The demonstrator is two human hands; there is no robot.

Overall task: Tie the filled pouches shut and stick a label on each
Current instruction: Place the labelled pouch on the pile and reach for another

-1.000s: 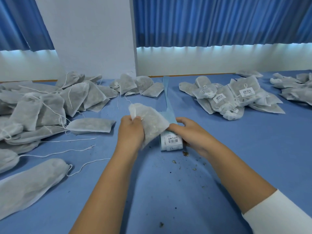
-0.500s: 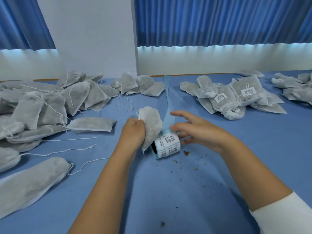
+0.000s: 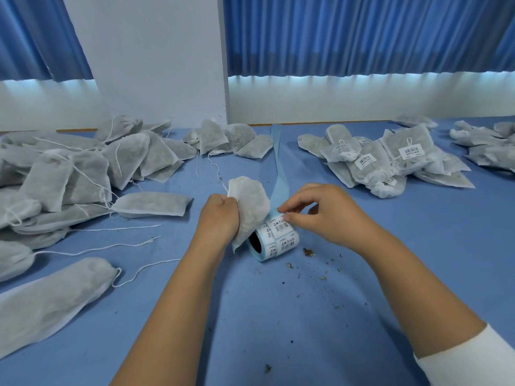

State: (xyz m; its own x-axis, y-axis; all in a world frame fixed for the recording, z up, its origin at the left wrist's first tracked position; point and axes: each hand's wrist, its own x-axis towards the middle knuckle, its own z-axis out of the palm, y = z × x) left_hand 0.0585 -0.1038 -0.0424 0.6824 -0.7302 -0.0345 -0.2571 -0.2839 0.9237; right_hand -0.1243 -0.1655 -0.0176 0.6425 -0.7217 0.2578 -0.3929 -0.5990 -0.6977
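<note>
left hand (image 3: 218,218): pouch (image 3: 249,199), masking label roll (image 3: 281,246) | right hand (image 3: 328,215): pinches label (image 3: 282,225), probably | crumbs (image 3: 308,252)

Centre of counter (image 3: 278,316): label roll (image 3: 274,240), backing strip (image 3: 278,168) trailing away behind it. 1 pouch (image 3: 249,207) sat against the roll's left side. Unlabelled pouches (image 3: 69,174) were heaped at left, labelled pouches (image 3: 390,162) behind right, a small heap (image 3: 231,140) behind centre. Crumbs (image 3: 308,252) lay just right of the roll.
</note>
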